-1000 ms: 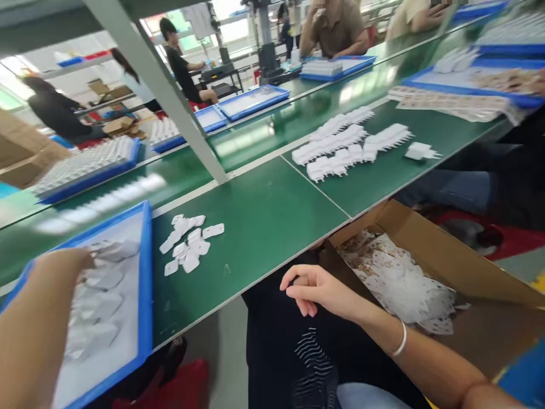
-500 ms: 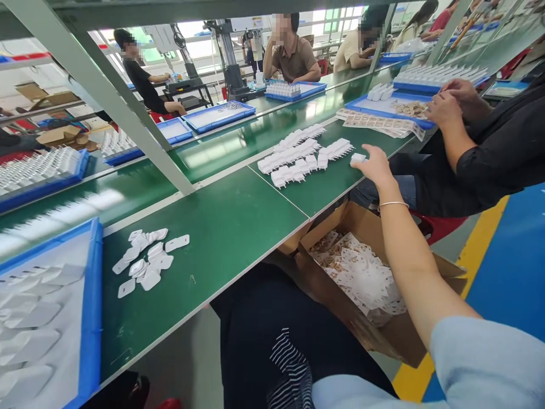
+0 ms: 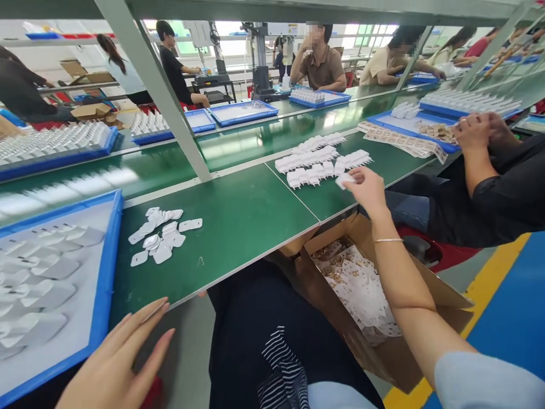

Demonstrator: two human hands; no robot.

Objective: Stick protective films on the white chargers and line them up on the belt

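My right hand [image 3: 367, 187] pinches a white plastic plug-like housing [image 3: 346, 180] just above the green bench [image 3: 238, 210]. Beside it, rows of similar white housings with thin pins [image 3: 309, 162] lie on the bench. My left hand [image 3: 123, 355] is at the bench's near edge, its fingers stretched out and holding nothing. Close to it is a blue-rimmed tray [image 3: 111, 267] holding rows of white housings. Between that tray and the rows lies a loose pile of flat white plastic covers [image 3: 164, 234].
Below the bench stands an open cardboard box [image 3: 340, 335] with white and brown scraps. A co-worker's hands [image 3: 474, 130] are at a blue tray on the right, near sticker sheets [image 3: 395, 141]. A slanted metal post [image 3: 157, 96] rises from the bench. Other people sit across the line.
My right hand has drawn the white housing slightly back toward me and turned it. My left hand has come into view at the lower left. The camera view has shifted left.
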